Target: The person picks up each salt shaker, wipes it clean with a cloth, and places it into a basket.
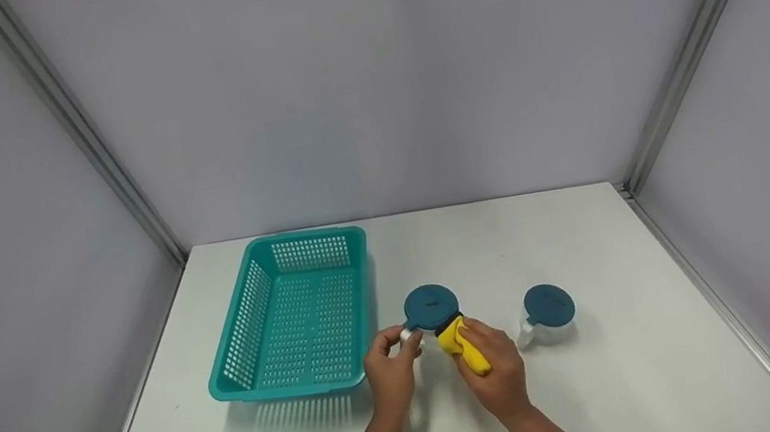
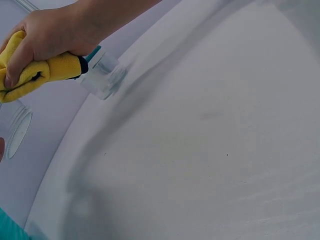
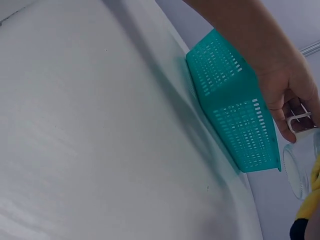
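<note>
My left hand (image 1: 391,369) pinches the white handle (image 3: 299,118) of a clear jar (image 3: 296,170) with a dark teal lid (image 1: 431,306). In the right wrist view the jar is held up off the table, its base showing. My right hand (image 1: 494,362) grips a folded yellow cloth (image 1: 460,345) with a dark edge and presses it against the jar's near right side, just under the lid. A second clear jar (image 2: 102,75) with the same teal lid (image 1: 549,305) and a white handle stands on the table to the right of my right hand.
A teal plastic basket (image 1: 361,302) with perforated walls stands on the white table (image 1: 648,375), left of my left hand. Grey panels (image 1: 366,83) close in the table at the back and both sides.
</note>
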A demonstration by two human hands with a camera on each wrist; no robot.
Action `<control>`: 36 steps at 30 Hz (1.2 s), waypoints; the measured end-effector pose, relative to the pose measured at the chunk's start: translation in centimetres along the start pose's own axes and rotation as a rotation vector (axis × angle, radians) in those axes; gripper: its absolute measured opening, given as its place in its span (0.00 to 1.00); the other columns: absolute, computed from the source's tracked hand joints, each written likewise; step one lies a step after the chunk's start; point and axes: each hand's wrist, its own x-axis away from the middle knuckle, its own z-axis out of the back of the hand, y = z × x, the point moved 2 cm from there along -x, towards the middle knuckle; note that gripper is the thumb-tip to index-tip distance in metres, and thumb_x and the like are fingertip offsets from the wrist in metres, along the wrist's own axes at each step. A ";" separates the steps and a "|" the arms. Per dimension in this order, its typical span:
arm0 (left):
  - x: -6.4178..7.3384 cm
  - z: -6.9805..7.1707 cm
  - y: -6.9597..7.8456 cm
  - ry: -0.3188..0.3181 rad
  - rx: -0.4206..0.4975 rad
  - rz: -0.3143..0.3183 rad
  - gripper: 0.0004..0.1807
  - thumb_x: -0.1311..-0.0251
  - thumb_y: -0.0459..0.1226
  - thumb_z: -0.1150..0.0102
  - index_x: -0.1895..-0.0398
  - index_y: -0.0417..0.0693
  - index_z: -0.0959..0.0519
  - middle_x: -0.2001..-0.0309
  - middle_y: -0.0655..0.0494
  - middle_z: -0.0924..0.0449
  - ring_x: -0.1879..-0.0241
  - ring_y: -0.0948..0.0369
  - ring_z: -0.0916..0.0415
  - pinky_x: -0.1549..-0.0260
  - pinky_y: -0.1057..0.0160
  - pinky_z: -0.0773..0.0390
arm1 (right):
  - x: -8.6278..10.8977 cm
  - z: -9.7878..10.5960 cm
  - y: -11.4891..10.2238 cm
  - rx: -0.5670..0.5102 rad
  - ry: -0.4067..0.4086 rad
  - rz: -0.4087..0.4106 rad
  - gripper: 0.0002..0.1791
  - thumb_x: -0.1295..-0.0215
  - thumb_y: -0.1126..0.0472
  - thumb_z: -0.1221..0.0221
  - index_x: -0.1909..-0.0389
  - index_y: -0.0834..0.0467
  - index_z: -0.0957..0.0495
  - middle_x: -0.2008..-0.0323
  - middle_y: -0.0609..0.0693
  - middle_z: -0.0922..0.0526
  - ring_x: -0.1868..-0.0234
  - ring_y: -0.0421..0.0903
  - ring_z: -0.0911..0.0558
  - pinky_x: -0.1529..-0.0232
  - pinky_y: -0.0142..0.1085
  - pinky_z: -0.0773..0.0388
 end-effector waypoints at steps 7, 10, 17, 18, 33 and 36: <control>-0.8 0.0 -2.1 -0.018 0.036 -0.042 0.11 0.44 0.37 0.30 0.62 0.44 0.20 0.61 0.49 0.21 0.59 0.52 0.19 0.62 0.64 0.15 | 0.0 -0.2 -0.4 0.029 -0.021 0.025 0.32 0.59 0.70 0.24 0.47 0.54 0.18 0.44 0.48 0.18 0.51 0.47 0.19 0.38 0.22 0.33; -0.8 -0.1 -2.2 -0.008 0.038 -0.030 0.09 0.43 0.35 0.30 0.62 0.43 0.20 0.61 0.49 0.21 0.57 0.50 0.20 0.62 0.64 0.15 | 0.1 -0.4 -0.6 0.039 -0.037 0.032 0.31 0.59 0.70 0.24 0.48 0.54 0.17 0.45 0.49 0.18 0.52 0.47 0.20 0.40 0.23 0.32; -0.2 0.0 -0.3 -0.003 0.029 -0.028 0.07 0.42 0.31 0.33 0.62 0.39 0.19 0.61 0.47 0.21 0.59 0.53 0.20 0.63 0.64 0.15 | 0.2 -0.6 -1.0 0.052 -0.056 0.090 0.28 0.57 0.66 0.24 0.49 0.53 0.17 0.47 0.48 0.17 0.53 0.47 0.21 0.49 0.33 0.28; -0.1 0.0 0.2 -0.008 0.035 -0.039 0.07 0.42 0.30 0.33 0.62 0.38 0.19 0.62 0.46 0.21 0.60 0.54 0.20 0.63 0.64 0.15 | 0.2 -0.7 -1.0 0.060 -0.059 0.105 0.28 0.57 0.64 0.25 0.49 0.52 0.17 0.47 0.47 0.17 0.53 0.46 0.21 0.51 0.34 0.28; -1.3 0.4 -1.9 0.017 -0.001 -0.086 0.08 0.44 0.36 0.29 0.64 0.44 0.18 0.64 0.51 0.20 0.63 0.58 0.22 0.65 0.65 0.17 | 0.5 -1.0 -1.0 0.163 -0.156 0.230 0.23 0.53 0.57 0.27 0.51 0.49 0.15 0.48 0.42 0.16 0.54 0.48 0.19 0.58 0.41 0.24; -1.4 0.5 -2.1 -0.001 0.019 -0.076 0.09 0.44 0.38 0.29 0.64 0.45 0.18 0.64 0.50 0.20 0.66 0.56 0.20 0.67 0.63 0.15 | 0.7 -1.0 -0.8 0.179 -0.178 0.236 0.23 0.53 0.57 0.27 0.52 0.47 0.15 0.48 0.41 0.16 0.54 0.48 0.19 0.59 0.42 0.23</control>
